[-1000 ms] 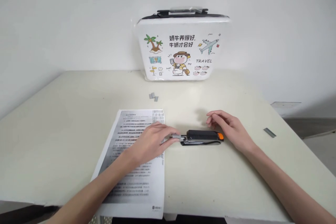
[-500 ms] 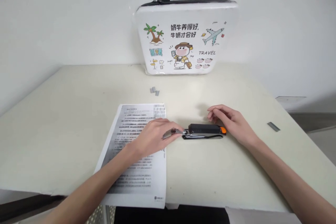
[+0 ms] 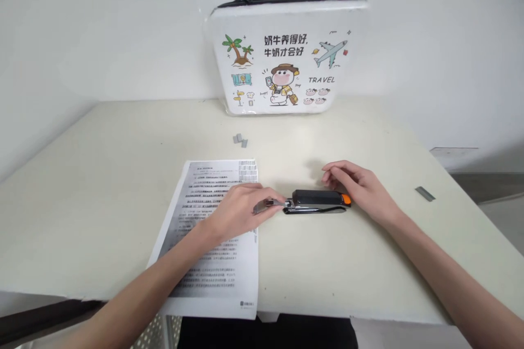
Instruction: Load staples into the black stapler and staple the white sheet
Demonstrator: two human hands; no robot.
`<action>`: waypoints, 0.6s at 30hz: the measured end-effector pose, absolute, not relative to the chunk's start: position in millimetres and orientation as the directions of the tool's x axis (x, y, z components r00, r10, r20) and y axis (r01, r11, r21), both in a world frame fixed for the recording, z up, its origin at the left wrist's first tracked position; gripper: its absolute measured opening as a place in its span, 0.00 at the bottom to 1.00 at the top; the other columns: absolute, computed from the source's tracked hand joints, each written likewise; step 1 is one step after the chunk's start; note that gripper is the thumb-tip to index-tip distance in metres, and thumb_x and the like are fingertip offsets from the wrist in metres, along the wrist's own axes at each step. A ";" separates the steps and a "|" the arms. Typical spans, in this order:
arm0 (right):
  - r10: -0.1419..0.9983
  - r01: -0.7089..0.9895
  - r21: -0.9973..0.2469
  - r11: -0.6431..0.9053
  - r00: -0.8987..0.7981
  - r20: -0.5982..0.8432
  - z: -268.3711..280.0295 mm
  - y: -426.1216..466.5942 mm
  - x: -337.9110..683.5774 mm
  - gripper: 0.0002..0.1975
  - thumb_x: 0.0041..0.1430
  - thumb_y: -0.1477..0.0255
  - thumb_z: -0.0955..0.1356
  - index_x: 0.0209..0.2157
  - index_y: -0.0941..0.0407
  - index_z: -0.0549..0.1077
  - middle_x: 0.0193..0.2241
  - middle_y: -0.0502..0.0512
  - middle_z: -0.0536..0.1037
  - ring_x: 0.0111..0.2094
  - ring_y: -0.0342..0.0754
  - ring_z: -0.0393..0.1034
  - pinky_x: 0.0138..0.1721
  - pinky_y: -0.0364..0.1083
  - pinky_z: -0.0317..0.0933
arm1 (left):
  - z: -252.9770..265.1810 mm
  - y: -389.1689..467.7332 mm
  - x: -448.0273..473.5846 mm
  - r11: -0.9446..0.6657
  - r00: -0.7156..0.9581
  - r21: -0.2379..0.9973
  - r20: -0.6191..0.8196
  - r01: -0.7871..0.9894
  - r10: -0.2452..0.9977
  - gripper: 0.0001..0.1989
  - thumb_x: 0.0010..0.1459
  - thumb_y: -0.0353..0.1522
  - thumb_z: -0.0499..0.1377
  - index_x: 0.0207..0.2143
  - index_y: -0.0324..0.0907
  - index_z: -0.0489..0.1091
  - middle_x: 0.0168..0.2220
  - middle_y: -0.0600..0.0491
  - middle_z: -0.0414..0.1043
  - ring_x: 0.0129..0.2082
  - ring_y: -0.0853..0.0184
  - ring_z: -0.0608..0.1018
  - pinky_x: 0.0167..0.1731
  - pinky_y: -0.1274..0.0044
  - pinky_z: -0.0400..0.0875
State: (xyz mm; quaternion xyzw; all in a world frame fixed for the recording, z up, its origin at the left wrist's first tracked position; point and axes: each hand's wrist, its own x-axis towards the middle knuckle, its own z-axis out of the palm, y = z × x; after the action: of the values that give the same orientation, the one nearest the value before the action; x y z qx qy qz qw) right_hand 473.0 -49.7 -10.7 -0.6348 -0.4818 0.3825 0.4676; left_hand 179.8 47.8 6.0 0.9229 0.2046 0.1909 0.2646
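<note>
A black stapler [image 3: 317, 202] with an orange rear end lies on its side on the table. My left hand [image 3: 241, 208] is closed on a metal part that sticks out of the stapler's left end, over the right edge of a printed sheet [image 3: 204, 283]. Just behind the orange end rests my right hand [image 3: 356, 182], its fingers loosely curled in with nothing visible in them. Whether it touches the stapler, I cannot tell.
Several short grey staple strips [image 3: 239, 139] lie beyond the sheet. Another staple strip [image 3: 425, 193] is near the table's right edge. A white case [image 3: 286, 57] with cartoon prints stands at the back against the wall.
Both hands and the stapler keep nearly the same place. The whole view has shifted very slightly.
</note>
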 end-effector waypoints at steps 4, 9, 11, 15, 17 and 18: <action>0.971 0.260 -0.961 -0.096 0.238 -0.032 -10.3 -50.0 472.3 0.20 0.68 0.49 0.67 0.42 0.51 0.78 0.38 0.54 0.80 0.39 0.49 0.73 0.44 0.49 0.69 | 6.6 47.3 179.6 -0.770 0.844 0.576 0.241 0.274 0.480 0.09 0.71 0.38 0.61 0.46 0.47 0.79 0.36 0.54 0.82 0.32 0.68 0.80 0.31 0.78 0.72; 0.967 0.245 -0.963 -0.114 0.251 -0.051 -9.7 -50.8 471.4 0.20 0.68 0.49 0.68 0.41 0.51 0.78 0.38 0.54 0.80 0.39 0.49 0.74 0.43 0.48 0.69 | 4.6 48.2 179.1 -0.754 0.846 0.592 0.215 0.284 0.487 0.07 0.68 0.37 0.63 0.45 0.45 0.78 0.36 0.55 0.80 0.32 0.69 0.80 0.33 0.78 0.72; 0.966 0.240 -0.964 -0.112 0.253 -0.049 -9.2 -50.9 471.1 0.20 0.67 0.48 0.68 0.41 0.51 0.78 0.37 0.54 0.80 0.39 0.49 0.74 0.43 0.48 0.69 | 4.6 49.1 178.4 -0.747 0.851 0.598 0.195 0.291 0.488 0.07 0.68 0.37 0.63 0.44 0.45 0.77 0.36 0.55 0.80 0.33 0.68 0.80 0.34 0.77 0.72; 0.965 0.231 -0.967 -0.111 0.256 -0.050 -8.9 -51.2 470.8 0.21 0.67 0.48 0.68 0.41 0.51 0.78 0.37 0.54 0.80 0.39 0.49 0.73 0.43 0.48 0.69 | 9.5 53.7 175.0 -0.734 0.866 0.601 0.132 0.318 0.483 0.08 0.67 0.39 0.64 0.45 0.46 0.77 0.36 0.55 0.80 0.34 0.67 0.80 0.36 0.76 0.71; 0.968 0.226 -0.968 -0.110 0.247 -0.052 -9.5 -51.6 470.8 0.20 0.67 0.48 0.68 0.41 0.50 0.78 0.38 0.53 0.80 0.39 0.49 0.73 0.43 0.48 0.69 | 15.1 57.9 172.5 -0.717 0.877 0.612 0.078 0.334 0.475 0.09 0.66 0.41 0.65 0.44 0.47 0.78 0.37 0.56 0.80 0.35 0.67 0.80 0.37 0.75 0.71; 0.969 0.222 -0.969 -0.110 0.242 -0.055 -10.0 -51.8 470.8 0.20 0.67 0.48 0.68 0.41 0.50 0.79 0.38 0.53 0.80 0.39 0.49 0.73 0.43 0.48 0.68 | 18.4 60.3 171.3 -0.704 0.881 0.624 0.050 0.340 0.470 0.09 0.65 0.41 0.66 0.44 0.48 0.78 0.37 0.56 0.80 0.35 0.67 0.80 0.38 0.75 0.71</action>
State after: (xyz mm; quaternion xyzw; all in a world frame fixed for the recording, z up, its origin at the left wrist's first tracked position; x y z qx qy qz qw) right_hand 470.8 -51.8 -10.0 -0.6312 -0.4718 0.3958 0.4716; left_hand 171.3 60.3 18.4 0.9172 0.2209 0.1030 0.3153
